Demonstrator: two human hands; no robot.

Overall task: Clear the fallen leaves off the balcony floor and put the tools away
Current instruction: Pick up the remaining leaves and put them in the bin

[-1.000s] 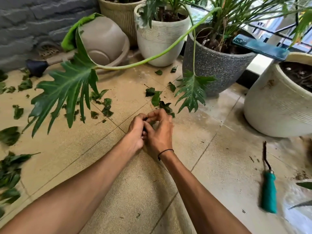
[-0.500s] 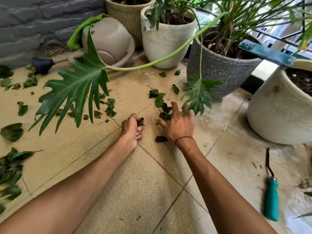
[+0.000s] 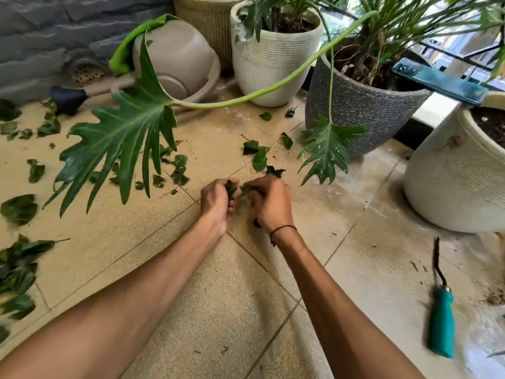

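Fallen green leaves (image 3: pixel 259 157) lie scattered over the beige tiled balcony floor (image 3: pixel 382 263), with more at the left edge (image 3: pixel 19 209). My left hand (image 3: pixel 216 199) is closed around a small bunch of leaves at the middle of the floor. Right beside it, my right hand (image 3: pixel 269 202) grips more leaves, the two hands almost touching. A hand tool with a teal handle (image 3: pixel 441 321) and a dark metal shaft lies on the floor at the right. A beige watering can (image 3: pixel 180 61) lies tipped on its side at the back left.
Several plant pots ring the back and right: a white ribbed pot (image 3: pixel 270 64), a grey speckled pot (image 3: pixel 358 105), a large cream pot (image 3: pixel 453 181). A long split philodendron leaf (image 3: pixel 120 140) hangs low over the floor on the left. A grey wall stands behind.
My right hand, spread flat on the leaves half a second ago, has closed on them and drawn back beside my left hand. A second ago both hands were likewise together.
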